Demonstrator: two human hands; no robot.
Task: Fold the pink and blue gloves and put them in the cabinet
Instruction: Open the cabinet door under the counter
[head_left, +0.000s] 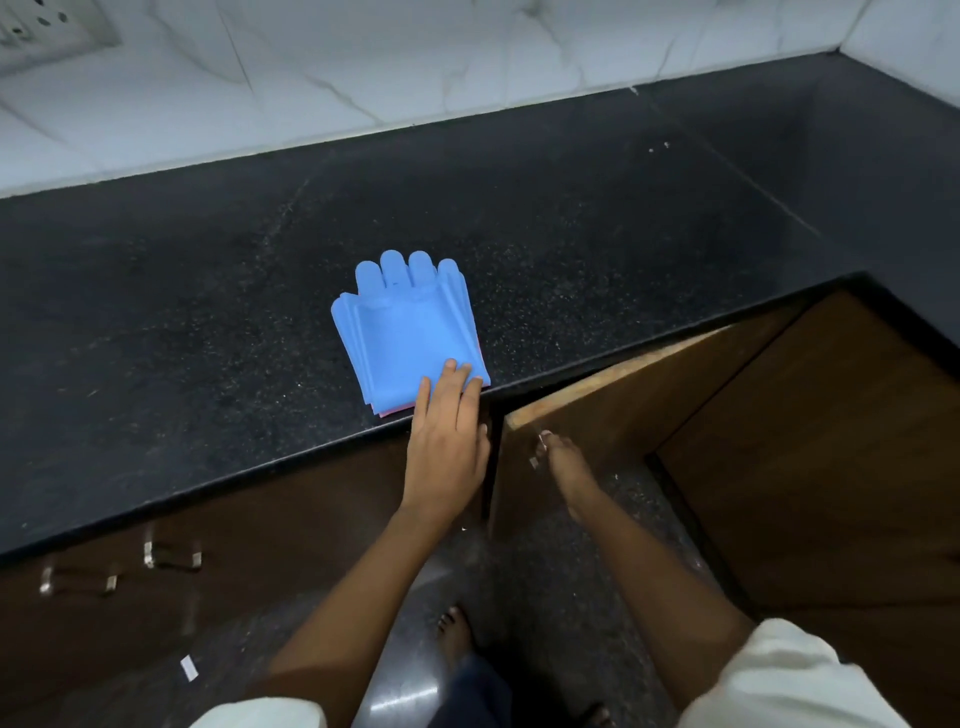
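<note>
A folded stack of blue gloves lies flat near the front edge of the black countertop, finger ends pointing away from me. A thin pink glove edge peeks out beneath the stack at its near side. My left hand rests fingers-down on the stack's near right corner, fingers together and flat. My right hand is lower, at the top edge of the open brown cabinet door, fingers on its handle. The cabinet's inside is hidden behind the door.
White marble tiles back the counter, with a socket plate at top left. The counter turns a corner at right. Closed drawers with metal handles sit below left. My bare feet stand on the speckled floor.
</note>
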